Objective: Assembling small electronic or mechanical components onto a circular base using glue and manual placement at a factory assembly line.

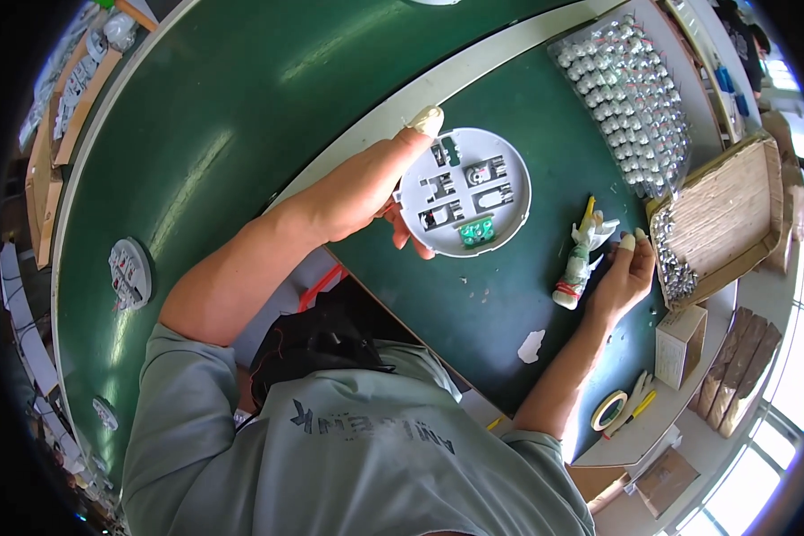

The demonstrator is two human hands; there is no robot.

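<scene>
My left hand (362,192) grips the rim of a round white plastic housing (514,161), tilted up above the green table. Molded slots with dark and metal parts line its inner face, along with a green circuit board (476,232). A pale finger cot covers the left thumb. My right hand (625,277), also wearing pale cots, is at the right beside a tape-wrapped tool (577,263) with a yellow tip. Its fingertips are drawn together; anything between them is too small to make out. Close by, small metal parts (679,272) lie in a shallow cardboard box (724,214).
A clear plastic tray of round white parts (625,98) is at the far right. Nearer lie a tape roll (608,410) and a yellow-handled tool (643,404), with a small open carton (679,344) above them. Another round housing (130,274) rests on the left green surface.
</scene>
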